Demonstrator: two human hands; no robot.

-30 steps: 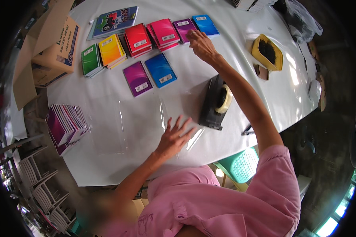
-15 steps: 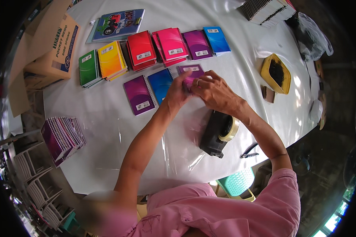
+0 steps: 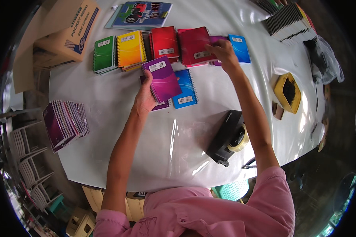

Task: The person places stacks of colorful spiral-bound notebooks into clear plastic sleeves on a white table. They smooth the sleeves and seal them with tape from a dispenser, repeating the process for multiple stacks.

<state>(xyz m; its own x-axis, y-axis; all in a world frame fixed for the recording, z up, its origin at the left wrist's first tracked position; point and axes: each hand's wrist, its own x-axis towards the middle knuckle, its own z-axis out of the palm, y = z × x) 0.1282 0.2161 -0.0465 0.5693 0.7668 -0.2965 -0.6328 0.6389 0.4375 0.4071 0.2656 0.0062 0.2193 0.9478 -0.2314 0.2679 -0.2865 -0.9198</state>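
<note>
My left hand (image 3: pixel 146 94) grips a purple spiral notebook (image 3: pixel 162 81) by its left edge, held above another purple notebook and beside a blue notebook (image 3: pixel 184 93) lying on the table. My right hand (image 3: pixel 224 54) reaches to the back row, its fingers closed at the right edge of a dark red notebook (image 3: pixel 193 41) over the pink pile. In that row are green (image 3: pixel 104 53), yellow (image 3: pixel 129 48) and red (image 3: pixel 163 37) notebook piles to the left, with blue (image 3: pixel 240 47) ones at the right end. Purple ones are partly hidden behind my right hand.
A black tape dispenser (image 3: pixel 221 140) stands front right. Beyond it are a yellow tub (image 3: pixel 292 81) of dark material and a plastic bag (image 3: pixel 328 61). A purple notebook stack (image 3: pixel 63 122) sits at left, below a cardboard box (image 3: pixel 67 37). Black-edged books (image 3: pixel 290 25) are piled far right.
My hands have parted. My left hand has moved left with a purple notebook; my right hand has gone up and right to a dark red notebook at the pink pile. The view has shifted.
</note>
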